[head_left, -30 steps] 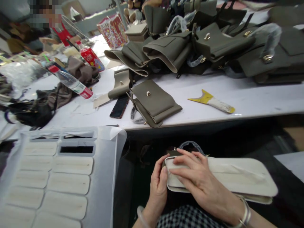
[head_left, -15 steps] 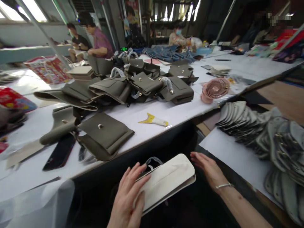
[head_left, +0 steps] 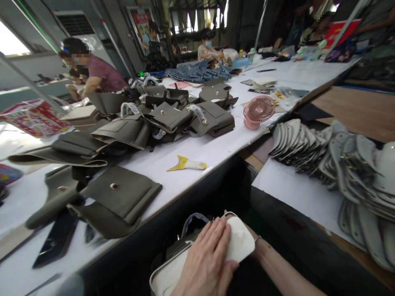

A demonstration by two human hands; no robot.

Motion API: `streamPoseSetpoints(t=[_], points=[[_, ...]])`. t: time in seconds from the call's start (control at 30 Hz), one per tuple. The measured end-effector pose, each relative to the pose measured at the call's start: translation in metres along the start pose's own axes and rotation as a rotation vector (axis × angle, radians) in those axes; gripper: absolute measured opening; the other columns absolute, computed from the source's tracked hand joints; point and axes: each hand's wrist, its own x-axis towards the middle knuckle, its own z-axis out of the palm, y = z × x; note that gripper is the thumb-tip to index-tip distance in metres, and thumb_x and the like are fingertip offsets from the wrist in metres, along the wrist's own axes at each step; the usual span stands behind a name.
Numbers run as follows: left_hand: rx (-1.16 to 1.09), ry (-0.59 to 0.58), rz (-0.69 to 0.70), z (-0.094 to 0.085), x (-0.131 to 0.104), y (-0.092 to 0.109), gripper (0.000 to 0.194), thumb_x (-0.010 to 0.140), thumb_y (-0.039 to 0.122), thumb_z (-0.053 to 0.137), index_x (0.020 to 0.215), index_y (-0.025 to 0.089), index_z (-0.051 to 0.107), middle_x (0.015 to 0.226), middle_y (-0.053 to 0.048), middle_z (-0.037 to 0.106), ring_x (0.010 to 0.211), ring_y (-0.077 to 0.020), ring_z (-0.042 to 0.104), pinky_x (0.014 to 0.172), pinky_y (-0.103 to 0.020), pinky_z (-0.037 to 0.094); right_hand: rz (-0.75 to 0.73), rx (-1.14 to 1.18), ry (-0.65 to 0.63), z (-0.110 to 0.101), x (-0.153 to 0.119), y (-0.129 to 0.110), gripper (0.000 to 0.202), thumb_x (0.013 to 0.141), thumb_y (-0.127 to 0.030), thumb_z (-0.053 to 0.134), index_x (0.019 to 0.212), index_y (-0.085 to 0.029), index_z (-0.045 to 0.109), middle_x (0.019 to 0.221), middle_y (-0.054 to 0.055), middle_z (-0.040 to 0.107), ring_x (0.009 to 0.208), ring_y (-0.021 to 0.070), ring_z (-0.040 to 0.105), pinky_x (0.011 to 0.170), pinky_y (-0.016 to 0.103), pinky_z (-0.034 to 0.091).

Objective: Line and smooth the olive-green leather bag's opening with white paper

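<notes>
Left hand [head_left: 206, 255] flat on panel [head_left: 242, 238], right hand [head_left: 253, 233] obscured, hold unclear, table edge [head_left: 191, 187] apart

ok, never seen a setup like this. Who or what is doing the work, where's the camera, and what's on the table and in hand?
No robot: a person works bare-handed. The camera sits on their head, looking forward and down. The left hand lies over a white panel; the right hand is mostly hidden at the panel's far end. A loop handle in clear wrap shows beside it. On the white table: grey-green bags, a phone, a yellow-and-white tool and a pink fan. Grey pieces lie piled at the right. Other people sit further back.
</notes>
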Motion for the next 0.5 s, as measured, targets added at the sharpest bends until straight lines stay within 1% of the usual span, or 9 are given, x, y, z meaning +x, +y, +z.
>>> streamPoseSetpoints(t=[0.07,0.13,0.2,0.3,0.37,0.5], points=[[0.044,-0.026,0.022,-0.003,0.001,0.001,0.063,0.095,0.035,0.049,0.150,0.009,0.032,0.158,-0.015,0.026,0.147,-0.0346,0.021,0.116,-0.057,0.033,0.030,0.048,-0.033,0.003,0.000,0.001,0.050,0.085,-0.059,0.061,0.093,-0.012,0.075,0.090,0.011,0.074,0.097,0.0262,0.068,0.096,0.038,0.047],[0.079,-0.016,-0.013,-0.008,0.004,0.000,0.060,0.094,0.035,0.049,0.148,0.013,0.037,0.160,-0.013,0.020,0.148,-0.0361,0.016,0.117,-0.061,0.028,0.017,0.080,-0.021,0.004,0.000,0.003,0.046,0.087,-0.056,0.060,0.093,-0.013,0.075,0.092,0.010,0.074,0.099,0.0256,0.067,0.098,0.037,0.046],[0.094,0.005,-0.066,-0.013,0.007,-0.003,0.057,0.093,0.032,0.050,0.146,0.016,0.040,0.162,-0.011,0.015,0.149,-0.0349,0.015,0.118,-0.062,0.024,-0.011,0.102,0.014,0.002,0.000,0.004,0.039,0.087,-0.049,0.062,0.095,-0.013,0.075,0.097,0.010,0.074,0.104,0.0254,0.066,0.100,0.036,0.044],[0.051,-0.008,-0.093,-0.016,0.010,-0.007,0.055,0.093,0.029,0.049,0.146,0.017,0.040,0.162,-0.008,0.021,0.149,-0.0317,0.018,0.120,-0.060,0.022,-0.040,0.131,0.055,-0.002,0.002,0.007,0.030,0.087,-0.041,0.065,0.097,-0.014,0.074,0.101,0.009,0.074,0.109,0.0249,0.064,0.103,0.035,0.042],[-0.006,-0.021,-0.098,-0.018,0.011,-0.010,0.055,0.092,0.029,0.051,0.145,0.017,0.042,0.161,-0.008,0.025,0.149,-0.0318,0.020,0.120,-0.060,0.023,-0.030,0.146,0.056,-0.003,0.003,0.007,0.029,0.087,-0.037,0.064,0.097,-0.012,0.073,0.100,0.011,0.074,0.107,0.0255,0.065,0.103,0.037,0.042],[-0.117,-0.042,-0.113,-0.021,0.013,-0.016,0.053,0.091,0.033,0.055,0.141,0.019,0.047,0.160,-0.009,0.027,0.149,-0.0314,0.019,0.120,-0.060,0.021,-0.021,0.157,0.045,0.002,0.002,0.004,0.028,0.093,-0.032,0.055,0.100,-0.010,0.071,0.098,0.010,0.074,0.101,0.0223,0.068,0.100,0.036,0.043]])
